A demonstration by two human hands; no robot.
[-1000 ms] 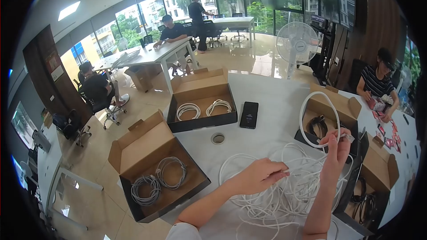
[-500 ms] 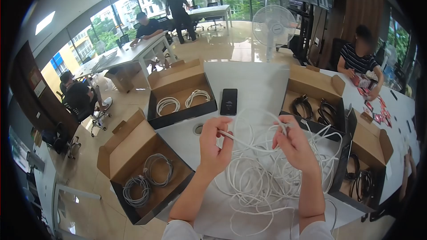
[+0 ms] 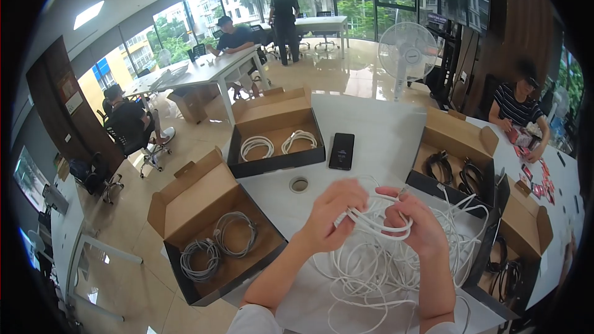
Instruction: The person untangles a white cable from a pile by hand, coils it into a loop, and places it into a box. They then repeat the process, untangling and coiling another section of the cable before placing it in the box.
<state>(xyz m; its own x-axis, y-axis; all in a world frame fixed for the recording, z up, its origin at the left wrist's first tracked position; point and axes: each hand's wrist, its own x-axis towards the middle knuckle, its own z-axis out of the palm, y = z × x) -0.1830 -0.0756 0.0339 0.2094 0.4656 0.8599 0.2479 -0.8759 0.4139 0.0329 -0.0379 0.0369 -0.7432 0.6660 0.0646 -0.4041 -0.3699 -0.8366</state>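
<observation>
Between my hands is a white cable (image 3: 385, 230), gathered into a few small loops. My left hand (image 3: 331, 216) is closed on one side of the loops, its fingertips slightly blurred. On the other side, my right hand (image 3: 419, 224) pinches the cable, with a short end near its fingertips. Below both hands spreads a tangled heap of white cable (image 3: 365, 269) on the white table (image 3: 387, 125). A black phone (image 3: 342, 151) lies beyond my hands, and a round grommet hole (image 3: 299, 184) is set in the tabletop left of them.
Open cardboard boxes surround the heap: one with white coils (image 3: 257, 148), one with grey coils (image 3: 200, 260), and two at right with black cables (image 3: 438, 168). A white fan (image 3: 408, 53) stands behind. At right, a person (image 3: 518, 106) handles red packets; others sit or stand farther back.
My hands have come closer together, and the cable between them now forms several tighter loops instead of one wide loop. The whole view has shifted, moving the surroundings rightward in frame.
</observation>
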